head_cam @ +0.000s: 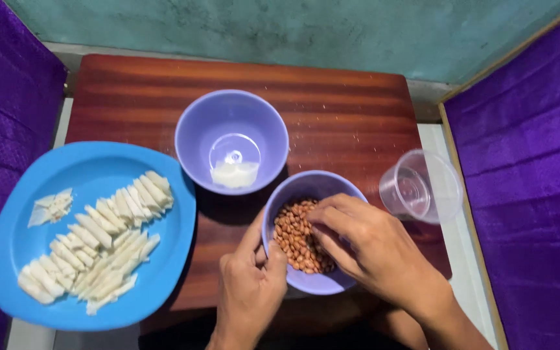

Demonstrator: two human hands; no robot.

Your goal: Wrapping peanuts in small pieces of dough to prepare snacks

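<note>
Polished wood table [358, 116]: left hand [249, 285] grips round purple bowl [280, 214], right hand [371, 246] pinches glossy peanuts [293, 236]

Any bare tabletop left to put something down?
Free: the wooden table's far strip behind the purple bowl with white liquid and clear plastic cup. Crowded: near edge, where both hands work the purple bowl of peanuts beside the blue plate.
</note>
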